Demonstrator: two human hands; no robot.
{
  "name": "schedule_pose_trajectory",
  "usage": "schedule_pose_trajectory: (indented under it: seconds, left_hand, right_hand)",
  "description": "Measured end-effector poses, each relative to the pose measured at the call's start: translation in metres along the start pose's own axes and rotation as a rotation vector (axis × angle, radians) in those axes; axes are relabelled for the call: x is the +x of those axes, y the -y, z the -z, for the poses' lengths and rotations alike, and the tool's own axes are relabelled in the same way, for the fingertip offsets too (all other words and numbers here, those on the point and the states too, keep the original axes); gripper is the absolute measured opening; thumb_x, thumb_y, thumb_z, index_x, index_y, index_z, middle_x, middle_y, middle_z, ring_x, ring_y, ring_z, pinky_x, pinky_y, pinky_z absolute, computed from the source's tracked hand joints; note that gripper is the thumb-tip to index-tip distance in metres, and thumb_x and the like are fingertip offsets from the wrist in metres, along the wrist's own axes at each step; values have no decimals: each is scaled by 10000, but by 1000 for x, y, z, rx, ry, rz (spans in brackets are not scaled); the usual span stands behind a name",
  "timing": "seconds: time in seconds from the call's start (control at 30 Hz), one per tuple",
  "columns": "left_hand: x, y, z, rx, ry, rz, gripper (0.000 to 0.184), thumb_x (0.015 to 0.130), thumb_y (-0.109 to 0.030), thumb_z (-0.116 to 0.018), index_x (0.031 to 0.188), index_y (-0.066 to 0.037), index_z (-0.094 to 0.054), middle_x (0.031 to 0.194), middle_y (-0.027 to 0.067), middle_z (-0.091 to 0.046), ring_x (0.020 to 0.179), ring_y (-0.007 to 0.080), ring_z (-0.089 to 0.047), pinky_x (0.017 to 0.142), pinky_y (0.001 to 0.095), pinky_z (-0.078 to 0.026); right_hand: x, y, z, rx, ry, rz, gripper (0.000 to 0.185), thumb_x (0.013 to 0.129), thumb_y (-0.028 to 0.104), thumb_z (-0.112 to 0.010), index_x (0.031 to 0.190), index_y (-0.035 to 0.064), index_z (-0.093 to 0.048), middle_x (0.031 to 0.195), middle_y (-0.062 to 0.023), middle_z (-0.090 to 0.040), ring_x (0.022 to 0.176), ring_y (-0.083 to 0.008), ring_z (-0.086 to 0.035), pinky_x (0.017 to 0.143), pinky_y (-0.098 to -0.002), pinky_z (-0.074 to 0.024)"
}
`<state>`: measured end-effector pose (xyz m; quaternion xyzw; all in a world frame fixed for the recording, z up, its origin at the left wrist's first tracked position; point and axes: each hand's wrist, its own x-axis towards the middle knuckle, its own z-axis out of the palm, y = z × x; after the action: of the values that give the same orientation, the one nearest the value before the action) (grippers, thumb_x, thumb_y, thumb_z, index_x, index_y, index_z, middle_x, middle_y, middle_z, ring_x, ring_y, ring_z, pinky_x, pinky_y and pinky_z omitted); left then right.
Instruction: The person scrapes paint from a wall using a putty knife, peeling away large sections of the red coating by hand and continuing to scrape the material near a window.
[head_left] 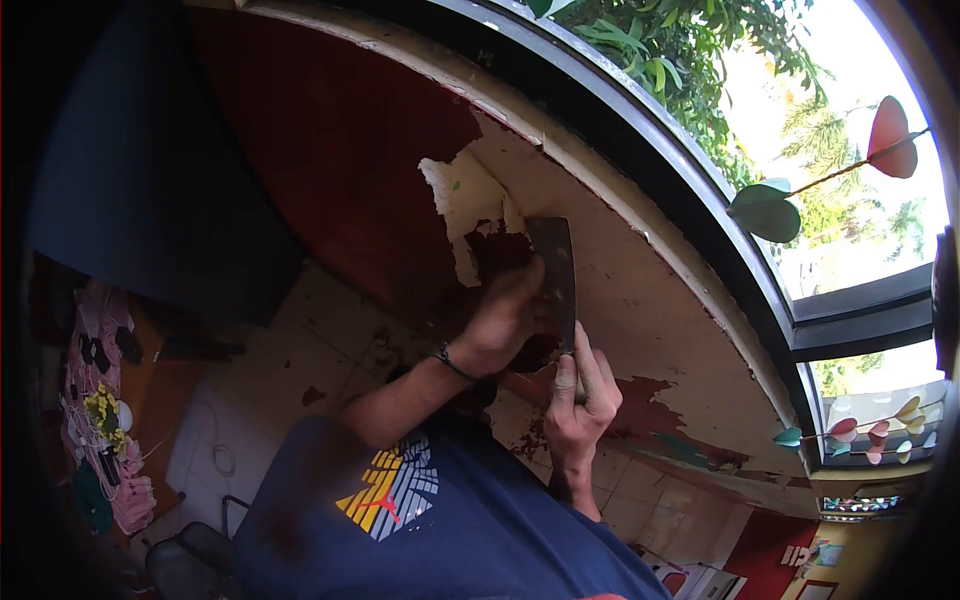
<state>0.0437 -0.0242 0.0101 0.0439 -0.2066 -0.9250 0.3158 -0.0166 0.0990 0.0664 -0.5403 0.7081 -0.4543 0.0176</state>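
A broad, dark metal scraper blade (558,280) lies against the wall beneath the window. My right hand (582,398) pinches its lower end, with dusty fingertips on the metal. My left hand (502,318), with a dark band at the wrist, is closed at the blade's left edge; its far fingers are in shadow. Above that hand, a torn, pale flap of paint (470,200) curls off the wall. Dark red paint (330,130) covers the wall to the left, while the scraped beige surface (640,290) shows on the right.
The window frame (690,160) curves above the wall, with a string of paper hearts (890,140) hanging by it. Paint flakes (313,396) lie on the tiled floor (325,320). At the left stand a cluttered table (150,400) and a dark chair (190,560).
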Motion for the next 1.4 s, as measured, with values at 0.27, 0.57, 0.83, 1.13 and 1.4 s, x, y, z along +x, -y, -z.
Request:
schedule_pose_trajectory:
  seconds: [0.27,0.57,0.83,1.13,1.4]
  left_hand:
    - [-4,11,-2,1,-80,91,396,937,-450,-437,1026,-82,-552,897,41,-616,811,157,-630,720,324,-505]
    - [-4,18,-17,23,-133,121,398,972,-449,-326,972,-109,-532,869,15,-549,833,132,-528,778,327,-428]
    - [-3,13,-16,25,-116,75,433,963,-471,-332,1112,-100,-496,921,19,-565,864,138,-540,803,328,-437]
    - [-3,19,-5,40,-90,23,409,969,-440,-348,995,-80,-541,892,33,-565,823,141,-553,778,333,-455]
    - [1,17,-12,-36,-6,-123,325,978,-350,-383,1013,-71,-545,951,40,-583,900,142,-563,828,326,-444]
  right_hand:
    - [-3,3,3,-18,-12,-21,345,820,-53,-555,1159,-1,-590,781,-130,-593,628,-176,-570,588,-278,-467]
    - [-11,-10,7,4,-18,-7,327,857,-33,-509,1179,-25,-566,740,-105,-571,619,-137,-512,585,-246,-425]
    - [-8,1,6,26,13,-110,342,826,-44,-560,1165,-4,-586,776,-139,-584,630,-184,-558,602,-278,-466]
    - [-11,-5,3,10,-7,-20,339,830,-53,-544,1165,-14,-581,821,-150,-598,647,-190,-558,603,-275,-461]
    - [7,0,0,65,4,-53,334,837,-47,-540,1167,-17,-577,764,-137,-575,625,-181,-545,593,-292,-456]
